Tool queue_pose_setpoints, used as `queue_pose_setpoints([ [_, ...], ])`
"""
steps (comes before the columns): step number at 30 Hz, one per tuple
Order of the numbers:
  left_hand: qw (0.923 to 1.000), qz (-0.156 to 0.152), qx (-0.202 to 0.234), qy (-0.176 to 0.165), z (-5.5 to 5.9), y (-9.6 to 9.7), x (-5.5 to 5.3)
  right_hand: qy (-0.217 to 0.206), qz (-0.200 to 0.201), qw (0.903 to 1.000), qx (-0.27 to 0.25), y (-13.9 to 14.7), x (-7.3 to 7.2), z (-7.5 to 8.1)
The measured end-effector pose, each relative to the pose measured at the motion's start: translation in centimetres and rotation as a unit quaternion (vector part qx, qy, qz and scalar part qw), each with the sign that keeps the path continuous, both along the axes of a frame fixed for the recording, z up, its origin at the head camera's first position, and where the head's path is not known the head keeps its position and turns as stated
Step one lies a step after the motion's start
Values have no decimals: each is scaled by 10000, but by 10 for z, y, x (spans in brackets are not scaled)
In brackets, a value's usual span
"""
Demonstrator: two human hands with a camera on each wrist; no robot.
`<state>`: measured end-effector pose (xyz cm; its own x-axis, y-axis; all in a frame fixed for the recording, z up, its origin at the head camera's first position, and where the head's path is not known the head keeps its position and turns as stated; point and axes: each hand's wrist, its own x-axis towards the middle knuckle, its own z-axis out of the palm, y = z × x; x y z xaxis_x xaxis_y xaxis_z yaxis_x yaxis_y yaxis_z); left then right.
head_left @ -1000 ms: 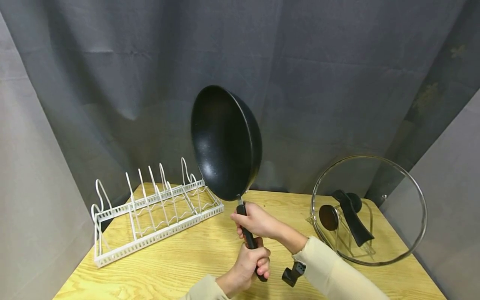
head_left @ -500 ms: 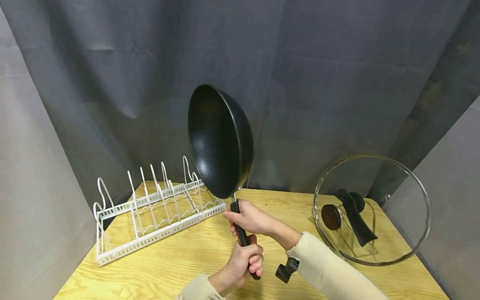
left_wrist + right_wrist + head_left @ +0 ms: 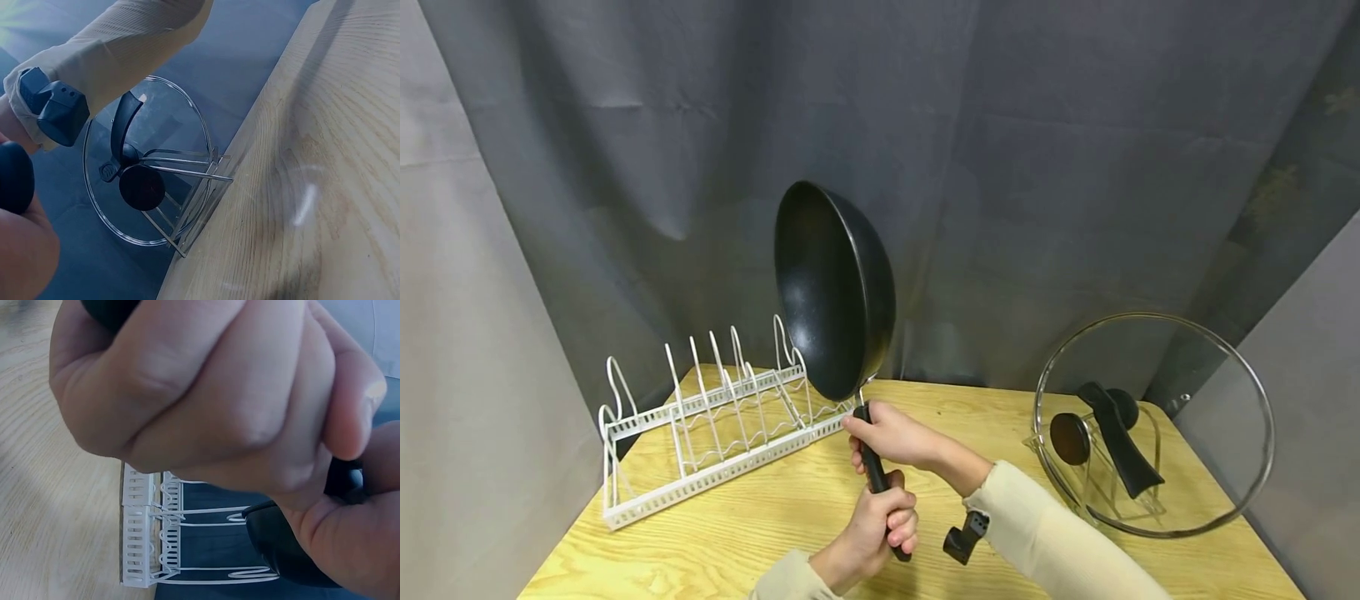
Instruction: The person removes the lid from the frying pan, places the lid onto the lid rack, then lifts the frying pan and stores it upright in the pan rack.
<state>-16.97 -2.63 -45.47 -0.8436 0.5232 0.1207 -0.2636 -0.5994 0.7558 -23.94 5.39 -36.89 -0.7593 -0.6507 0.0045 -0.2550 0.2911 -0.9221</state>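
Note:
A deep black wok (image 3: 838, 287) is held up with its bowl on top and its hollow turned to the left. My right hand (image 3: 891, 433) grips the upper part of the black handle (image 3: 875, 467), close below the bowl. Lower down, my left hand (image 3: 880, 521) wraps round the handle's end. The bowl overlaps the right end of a white wire pan rack (image 3: 722, 479) in the head view. In the right wrist view, the curled fingers of the right hand (image 3: 206, 394) fill the upper part, with the dark bowl (image 3: 284, 550) partly hidden behind.
At the right, a glass lid (image 3: 1262, 417) with a metal rim and a black handle leans upright in a wire stand (image 3: 187, 178). The wooden table (image 3: 970, 517) meets a grey curtain (image 3: 1075, 208) at its back. A black wrist device (image 3: 966, 537) hangs from the right sleeve.
Both hands have carried the wok left, towards the rack, and its bowl has turned more edge-on. The whole head view has shifted slightly. The grips look the same.

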Motion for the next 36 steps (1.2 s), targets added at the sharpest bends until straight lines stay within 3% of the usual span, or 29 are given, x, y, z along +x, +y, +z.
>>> queue_pose_setpoints([
  [10,9994,-95,334,69,-3,-7,0,-252,62,9997,-10,-9,-2,-4],
  [13,9991,-81,404,99,-4,-8,0,-760,121,9966,-284,-10,-4,-5],
  [17,9991,-49,404,93,-4,-11,-1,-1625,134,9838,-748,-13,-7,-6],
  [19,9991,-54,422,93,-5,-12,-1,-1828,154,9797,-809,-15,-9,-7],
  [28,9980,-168,611,27,-9,-16,-2,-1592,571,9845,-461,-19,-16,-15],
  [36,9956,-287,864,-233,-14,-16,-2,-1663,558,9833,-478,-23,-19,-25],
])
